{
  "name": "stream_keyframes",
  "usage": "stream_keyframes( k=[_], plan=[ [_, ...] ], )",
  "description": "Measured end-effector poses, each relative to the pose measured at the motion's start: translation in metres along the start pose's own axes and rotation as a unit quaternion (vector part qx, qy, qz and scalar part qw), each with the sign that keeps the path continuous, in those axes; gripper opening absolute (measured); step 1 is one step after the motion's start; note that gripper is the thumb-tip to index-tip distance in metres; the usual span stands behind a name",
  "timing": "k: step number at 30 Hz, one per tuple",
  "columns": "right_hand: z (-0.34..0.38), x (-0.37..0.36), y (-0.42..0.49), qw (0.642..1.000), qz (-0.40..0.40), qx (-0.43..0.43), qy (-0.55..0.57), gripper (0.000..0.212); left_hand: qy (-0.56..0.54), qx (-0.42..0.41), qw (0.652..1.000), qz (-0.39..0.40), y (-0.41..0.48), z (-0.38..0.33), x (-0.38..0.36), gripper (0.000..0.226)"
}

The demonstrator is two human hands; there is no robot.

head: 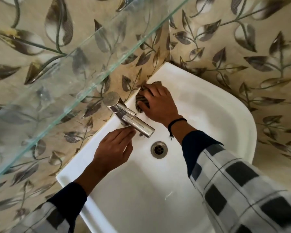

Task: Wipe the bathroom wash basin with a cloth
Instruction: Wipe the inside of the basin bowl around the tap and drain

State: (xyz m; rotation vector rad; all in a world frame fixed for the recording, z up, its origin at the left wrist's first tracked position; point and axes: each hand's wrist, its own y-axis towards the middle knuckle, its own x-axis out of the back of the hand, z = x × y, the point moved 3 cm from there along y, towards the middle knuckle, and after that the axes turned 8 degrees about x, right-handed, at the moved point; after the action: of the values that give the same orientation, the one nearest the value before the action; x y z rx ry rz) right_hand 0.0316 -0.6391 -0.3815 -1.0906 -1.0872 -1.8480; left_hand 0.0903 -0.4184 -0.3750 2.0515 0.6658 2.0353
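A white wash basin (225, 118) fills the middle of the view, set against a leaf-patterned tiled wall. My right hand (158, 105) presses a dark striped cloth (140, 100) flat on the basin's back ledge, close to the wall and just right of the tap. Most of the cloth is hidden under the fingers. My left hand (114, 148) rests flat on the ledge left of the tap, fingers together, fingertips touching the spout's base. It holds nothing.
A chrome tap (128, 116) with a round top handle juts over the bowl between my hands. The metal drain (159, 149) sits below its spout. A glass shelf (84, 68) runs diagonally above the basin on the left.
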Motion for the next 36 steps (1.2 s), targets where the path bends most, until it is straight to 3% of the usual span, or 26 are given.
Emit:
stream_keyframes(
  k=[3,4,7,8,11,12,16,20,24,27,29,32,36],
  plan=[
    [-0.005,-0.002,-0.008,0.990,0.020,0.142,-0.006,0.049,0.002,-0.007,1.000,0.002,0.001,-0.001,-0.001,0.030],
    [-0.013,0.000,-0.004,0.988,0.025,0.154,-0.008,0.048,0.002,-0.006,1.000,0.000,0.001,-0.001,0.000,0.030],
    [-0.018,0.003,0.001,0.999,-0.003,0.033,0.006,0.046,0.002,-0.001,1.000,-0.005,0.001,-0.001,0.000,0.030],
    [-0.010,0.000,-0.001,0.999,-0.021,0.028,0.005,0.046,0.000,0.000,1.000,-0.007,0.001,-0.001,0.000,0.030],
    [-0.008,-0.001,-0.012,0.983,-0.010,0.185,0.001,0.044,-0.004,-0.003,1.000,-0.006,0.001,-0.001,-0.001,0.030],
    [-0.016,0.003,-0.008,0.980,0.001,0.198,-0.009,0.045,-0.002,-0.002,1.000,-0.006,0.001,0.000,-0.001,0.030],
    [-0.013,0.001,-0.002,0.999,0.003,0.033,-0.020,0.048,0.000,0.001,1.000,-0.010,0.000,0.000,-0.002,0.030],
    [-0.007,-0.001,-0.009,0.986,0.028,0.162,-0.013,0.046,0.001,-0.006,1.000,-0.007,0.001,0.001,-0.002,0.030],
    [-0.004,0.001,-0.001,1.000,0.007,0.026,0.001,0.046,0.005,0.000,1.000,-0.010,0.000,0.000,-0.002,0.031],
    [0.002,0.000,-0.013,0.983,0.020,0.183,0.015,0.043,0.003,-0.004,1.000,-0.004,0.000,0.000,-0.002,0.030],
    [-0.009,0.004,-0.004,0.983,0.043,0.181,0.008,0.042,0.005,-0.003,1.000,-0.004,0.001,0.000,-0.002,0.030],
    [0.003,-0.001,0.000,0.996,0.037,0.081,0.019,0.042,0.007,-0.001,1.000,-0.010,-0.001,0.000,-0.002,0.030],
    [0.002,0.002,-0.001,0.967,0.081,0.235,0.059,0.039,0.006,-0.002,1.000,-0.004,0.001,-0.001,-0.001,0.030]
  ],
)
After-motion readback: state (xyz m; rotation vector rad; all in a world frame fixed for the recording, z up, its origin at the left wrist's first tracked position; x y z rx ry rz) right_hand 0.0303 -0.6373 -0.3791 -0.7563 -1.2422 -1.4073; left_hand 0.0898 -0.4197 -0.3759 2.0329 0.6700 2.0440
